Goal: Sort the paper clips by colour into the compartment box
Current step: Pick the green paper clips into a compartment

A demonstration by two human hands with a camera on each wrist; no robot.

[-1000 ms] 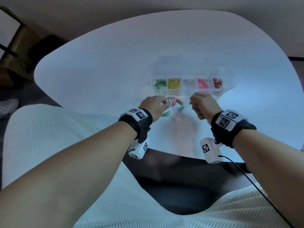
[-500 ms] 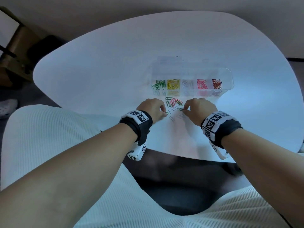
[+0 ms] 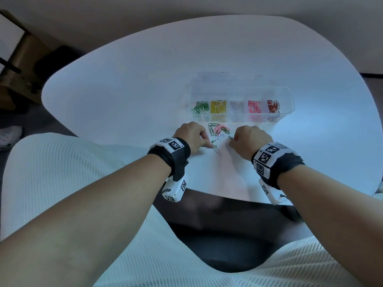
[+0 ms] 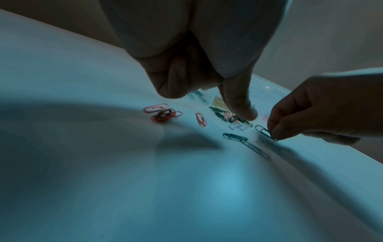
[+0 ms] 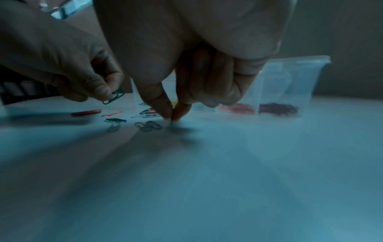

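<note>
A clear compartment box [image 3: 290, 96] holds green, yellow, white, pink and red clips, left to right. Loose paper clips [image 3: 219, 130] lie on the white table [image 3: 124, 90] just in front of it, between my hands. My left hand [image 5: 103, 94] pinches a green clip [image 5: 115, 97] lifted off the table. My right hand [image 4: 273, 134] pinches the end of another green clip [image 4: 263, 131] whose other end touches the table. One more green clip [image 4: 235, 136] lies flat between the hands. Red and pink clips [image 4: 161, 114] lie on the left of the pile.
The table's front edge [image 3: 228, 196] runs just behind my wrists, above my lap. Off the table at the far left stand a wooden piece of furniture [image 3: 18, 65] and a white shoe [image 3: 8, 135] on the floor.
My right hand turned palm down, came from beside the box to the loose pile and took hold of a green clip. My left hand stayed at the pile's left side.
</note>
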